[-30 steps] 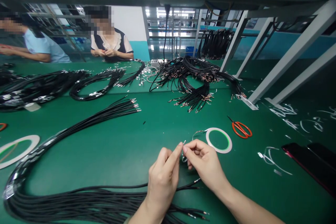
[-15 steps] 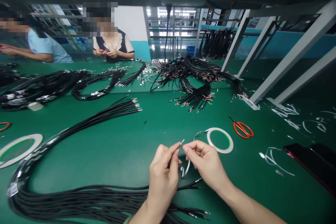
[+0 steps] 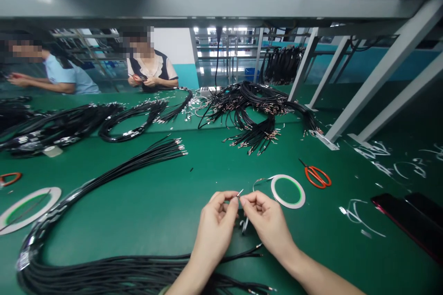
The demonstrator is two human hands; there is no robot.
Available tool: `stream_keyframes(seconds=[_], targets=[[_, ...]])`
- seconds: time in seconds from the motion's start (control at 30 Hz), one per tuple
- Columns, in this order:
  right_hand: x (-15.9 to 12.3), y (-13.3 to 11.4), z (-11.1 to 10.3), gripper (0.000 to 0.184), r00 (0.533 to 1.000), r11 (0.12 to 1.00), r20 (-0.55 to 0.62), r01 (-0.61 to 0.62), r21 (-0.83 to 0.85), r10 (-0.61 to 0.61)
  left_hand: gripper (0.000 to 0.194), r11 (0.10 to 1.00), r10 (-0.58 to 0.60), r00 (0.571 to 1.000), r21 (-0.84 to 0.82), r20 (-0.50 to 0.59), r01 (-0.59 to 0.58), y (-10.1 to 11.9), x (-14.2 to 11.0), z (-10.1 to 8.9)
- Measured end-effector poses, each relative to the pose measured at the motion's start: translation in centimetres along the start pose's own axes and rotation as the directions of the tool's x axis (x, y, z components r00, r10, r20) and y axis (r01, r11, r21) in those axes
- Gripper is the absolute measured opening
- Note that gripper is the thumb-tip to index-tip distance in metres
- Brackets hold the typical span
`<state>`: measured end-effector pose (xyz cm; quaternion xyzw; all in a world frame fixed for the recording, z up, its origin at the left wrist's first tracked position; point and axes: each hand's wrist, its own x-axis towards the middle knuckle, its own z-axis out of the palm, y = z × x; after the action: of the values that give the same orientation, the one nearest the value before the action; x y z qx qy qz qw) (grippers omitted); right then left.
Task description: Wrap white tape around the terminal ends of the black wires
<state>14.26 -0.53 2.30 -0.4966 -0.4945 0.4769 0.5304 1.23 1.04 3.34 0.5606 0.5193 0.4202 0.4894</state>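
Left hand (image 3: 214,233): grip pinching thin silver terminal (image 3: 239,192).
Right hand (image 3: 268,223): grip pinching same terminal.
White tape ring (image 3: 288,179): 1 o'clock of right hand.

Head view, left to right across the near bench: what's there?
White tape ring with green core → left hand → right hand → second white, green-cored tape ring → orange-handled steel scissors → white wire offcuts

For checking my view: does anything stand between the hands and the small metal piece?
Nothing visible does: the left hand and right hand both pinch the small metal piece at their fingertips. A white strip hangs below them.
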Motion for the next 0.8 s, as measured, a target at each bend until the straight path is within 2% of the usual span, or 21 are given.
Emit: stream_keyframes(seconds=[0.17,0.3,0.37,0.5,0.6,0.7,0.8], targets=[[-0.3,-0.1,-0.1,0.022,0.999,0.998,-0.005,0.051,-0.030,-0.052,0.032,0.992,-0.123,0.991,-0.027,0.058,0.124,1.5,1.0,-0.3],[-0.6,-0.1,-0.1,0.022,0.998,0.997,0.011,0.062,-0.051,-0.062,0.031,0.942,-0.245,0.962,-0.204,0.118,0.265,1.5,1.4,-0.4],[-0.6,0.0,-0.1,0.021,0.998,0.997,0.016,0.059,-0.052,-0.058,0.028,0.916,-0.247,0.962,-0.298,0.113,0.270,1.1,1.2,-0.3],[-0.4,0.0,-0.1,0.021,0.999,0.998,0.022,0.048,-0.050,-0.046,0.024,0.939,-0.144,0.989,-0.312,0.019,0.143,0.5,0.6,-0.2],[-0.5,-0.2,-0.1,0.022,0.999,0.997,0.008,0.046,-0.059,-0.045,0.019,0.981,-0.011,1.000,-0.195,-0.011,0.008,0.4,0.2,-0.3],[-0.7,-0.3,-0.2,0.021,0.998,0.995,-0.015,0.052,-0.085,-0.054,0.017,0.988,0.151,0.988,-0.021,-0.037,-0.152,0.5,-0.2,-0.4],[-0.9,-0.3,-0.2,0.019,0.997,0.990,-0.018,0.069,-0.123,-0.072,0.018,0.977,0.207,0.976,0.065,-0.070,-0.203,0.4,-0.6,-0.2]])
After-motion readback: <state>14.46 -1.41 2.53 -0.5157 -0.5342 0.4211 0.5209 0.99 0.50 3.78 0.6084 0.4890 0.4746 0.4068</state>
